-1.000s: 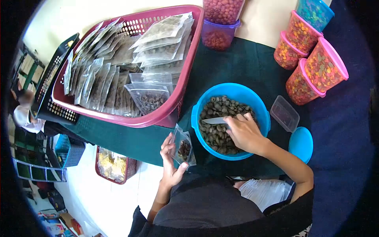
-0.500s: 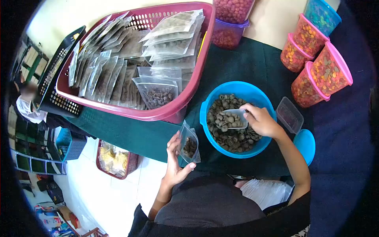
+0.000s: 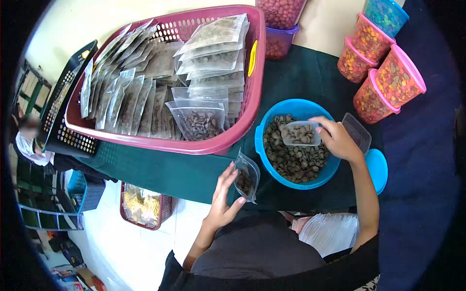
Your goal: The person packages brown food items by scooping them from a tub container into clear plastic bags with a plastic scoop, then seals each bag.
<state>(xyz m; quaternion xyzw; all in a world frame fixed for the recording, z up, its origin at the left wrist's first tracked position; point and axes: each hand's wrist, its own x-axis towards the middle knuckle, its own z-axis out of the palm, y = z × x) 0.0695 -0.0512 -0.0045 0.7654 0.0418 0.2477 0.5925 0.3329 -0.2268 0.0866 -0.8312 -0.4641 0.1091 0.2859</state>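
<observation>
Clear bag point(image 3: 247, 177): standing mostly upright, its mouth gaping; flat sides bowing apart. Dark brown pieces are lying inside, filling only part of it. Bag is sitting just left of the bowl in the view, not overlapping its rim.

Clear tub point(image 3: 302, 139): small, oblong, round-cornered; its open side is facing up, and it is holding a load of grey-brown pieces. Tub is hovering or resting over the bowl's upper part; contact with the heap is staying unclear.

Blue bowl point(image 3: 261, 151): round, wide, standing upright on dark green cloth point(image 3: 194, 169), holding a heap of small, rounded, grey-brown pieces point(image 3: 303, 165).
</observation>
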